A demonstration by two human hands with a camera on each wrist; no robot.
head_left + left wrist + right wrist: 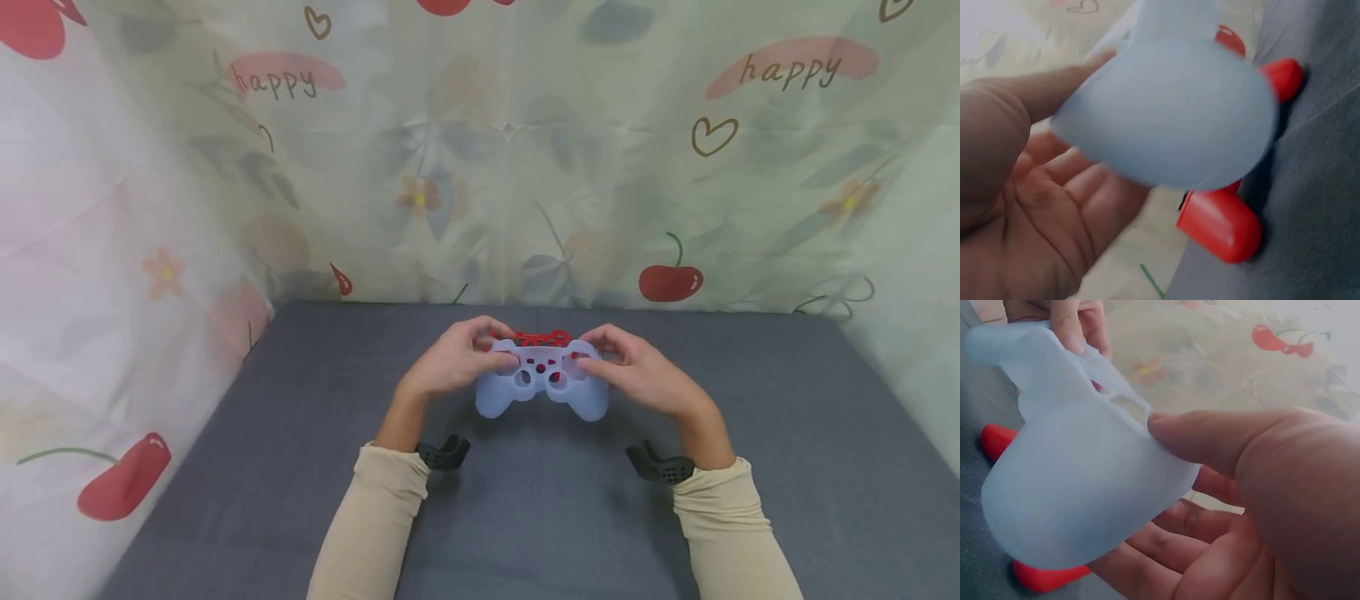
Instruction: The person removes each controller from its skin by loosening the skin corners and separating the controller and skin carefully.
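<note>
A translucent whitish silicone controller cover [542, 353] hangs between both hands, its two rounded grip lobes pointing toward me and its cut-outs facing up. My left hand [454, 358] pinches its left end, thumb on the face and fingers behind. My right hand [643, 373] pinches the right end in the same way, with the thumb [1200, 434] at the edge of an opening. Just behind and below the cover lies a red game controller [534, 340], mostly hidden; its red grips [1222, 225] show on the cloth beneath in the left wrist view.
A dark grey cloth [540, 517] covers the table. Printed curtains [510, 167] with cherries, hearts and "happy" lettering stand at the back and sides. Black wrist mounts [446, 452] sit at both wrists, next to beige sleeves [375, 521].
</note>
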